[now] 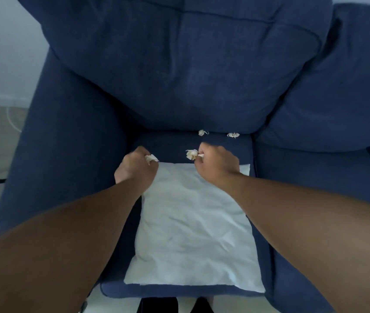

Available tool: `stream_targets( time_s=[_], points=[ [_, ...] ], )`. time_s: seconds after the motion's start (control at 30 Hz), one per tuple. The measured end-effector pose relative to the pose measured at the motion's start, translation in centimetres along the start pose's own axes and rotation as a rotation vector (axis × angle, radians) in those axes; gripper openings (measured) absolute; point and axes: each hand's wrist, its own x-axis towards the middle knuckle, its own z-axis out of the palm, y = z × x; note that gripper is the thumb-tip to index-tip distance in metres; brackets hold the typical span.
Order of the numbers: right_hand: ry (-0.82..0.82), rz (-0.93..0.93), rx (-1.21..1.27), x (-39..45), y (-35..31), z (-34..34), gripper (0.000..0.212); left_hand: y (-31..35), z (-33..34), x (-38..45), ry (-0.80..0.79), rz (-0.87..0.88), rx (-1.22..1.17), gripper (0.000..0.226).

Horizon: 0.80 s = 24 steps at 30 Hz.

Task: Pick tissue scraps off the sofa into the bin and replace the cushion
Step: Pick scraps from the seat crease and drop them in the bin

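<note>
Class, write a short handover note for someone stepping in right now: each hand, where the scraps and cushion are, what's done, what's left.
Left hand: closed on a tissue scrap.
Right hand: pinching another scrap.
Two loose scraps lie at the back of the seat.
White cushion lies flat on the sofa seat.
Bin not in view.
Left: bin the held scraps, collect the two, replace the cushion.

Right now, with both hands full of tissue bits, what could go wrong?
The scrap pinched at the right hand fingers' tips looks loosely held and might drop. Two scraps lie by the back cushion crease and could slip in. No bin is in view.
</note>
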Motion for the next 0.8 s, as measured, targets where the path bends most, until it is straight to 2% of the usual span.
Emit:
stream_targets(
  time_s=[0.27, 0.6, 0.8],
  points=[
    [-0.002, -0.062, -0.009, -2.8, -1.8, -0.5, 0.015, -2.3, -1.5, -5.4, 0.057, -0.023, 0.005, 0.023],
    [-0.006, -0.264, -0.053, -7.8, -5.1, -2.1, 0.015, -5.2, -4.8, -13.3, 0.177, -0.151, -0.049, 0.021],
    [-0.033, -0.391, -0.119, -11.3, -8.4, -2.4, 0.013, -9.3, -7.0, -18.2, 0.222, -0.238, -0.064, 0.019]
  ],
)
